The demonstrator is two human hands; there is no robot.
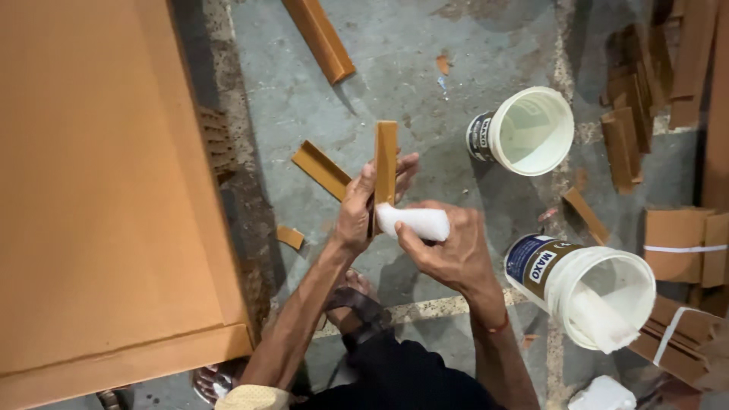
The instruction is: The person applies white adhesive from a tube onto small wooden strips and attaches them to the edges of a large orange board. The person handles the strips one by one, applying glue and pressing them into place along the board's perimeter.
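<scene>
1. Here, a person crouches over a grey concrete floor (425, 61), both bare hands meeting near the middle of the view.
2. The left hand (355, 212) has its fingers closed around a short brown cardboard strip (386, 159), holding it upright so one long face is turned toward the other hand.
3. The right hand (456, 254) grips a white wad (414, 222), fingers curled tight over it; the wad's tip touches the strip's lower end, seemingly pressed there to wipe or coat it.
4. At two o'clock from the hands lies a white bucket (530, 130) on its side, mouth open toward the viewer.
5. At four o'clock a second white bucket (600, 300) also lies tipped, with white material inside, near the right hand and probably easy to dip into.
6. At ten o'clock another strip (322, 168) lies flat on the floor; a longer one (319, 38) sits at twelve.
7. A large flat brown board (99, 190) fills the nine o'clock side.
8. Stacked cardboard pieces (630, 129) crowd the far right edge.
</scene>
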